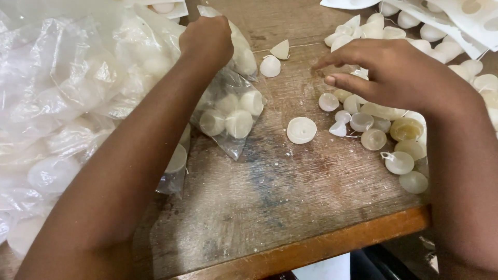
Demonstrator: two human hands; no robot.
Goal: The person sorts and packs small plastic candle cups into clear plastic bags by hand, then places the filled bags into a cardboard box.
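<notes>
While the left hand (206, 39) pinches a clear bag (228, 111) (holding white domes), the right hand's (386, 72) fingers (342, 83) hover spread over loose domes (373, 127) on the bench (270, 192).

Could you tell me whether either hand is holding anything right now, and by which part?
The left hand grips the clear plastic bag of white pieces by its top edge. The right hand hovers over loose pieces, holding nothing visible.

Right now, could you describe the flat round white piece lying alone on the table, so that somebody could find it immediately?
Start at the worn wooden table. Between the small clear bag of white pieces, which the left hand grips, and the loose heap of domed pieces under the right hand, lies one flat round disc. It lies apart from both, and it is flat with a raised ring, not domed.
</notes>
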